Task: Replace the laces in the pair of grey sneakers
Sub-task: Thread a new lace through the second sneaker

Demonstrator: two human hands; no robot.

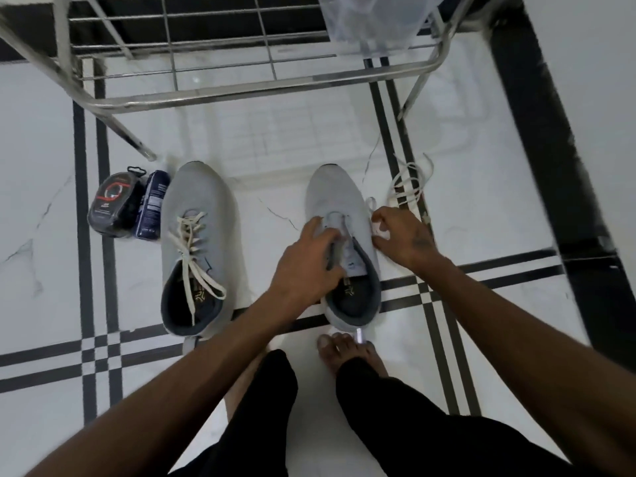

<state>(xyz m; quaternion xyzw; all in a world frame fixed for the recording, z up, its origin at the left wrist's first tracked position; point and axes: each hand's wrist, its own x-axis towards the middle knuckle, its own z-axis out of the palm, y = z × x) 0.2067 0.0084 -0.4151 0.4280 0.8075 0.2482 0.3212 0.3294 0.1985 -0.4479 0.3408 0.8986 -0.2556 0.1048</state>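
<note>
Two grey sneakers stand on the white floor, toes pointing away from me. The left sneaker (pixel 203 215) is still threaded with a cream lace (pixel 192 256) whose loose ends trail into its opening. The right sneaker (pixel 335 196) shows almost no lace over its tongue. My left hand (pixel 308 259) lies across that shoe's tongue and grips it, fingers curled into the opening. My right hand (pixel 401 235) is at the shoe's right side and pinches a white lace (pixel 409 182). That lace runs off in loose loops on the floor to the right.
Two dark packets (pixel 129 204) lie on the floor left of the left sneaker. A steel wire rack (pixel 241 87) stands just behind the shoes, with a clear plastic bag (pixel 378 22) on it. My bare foot (pixel 344 349) is right behind the right sneaker's heel.
</note>
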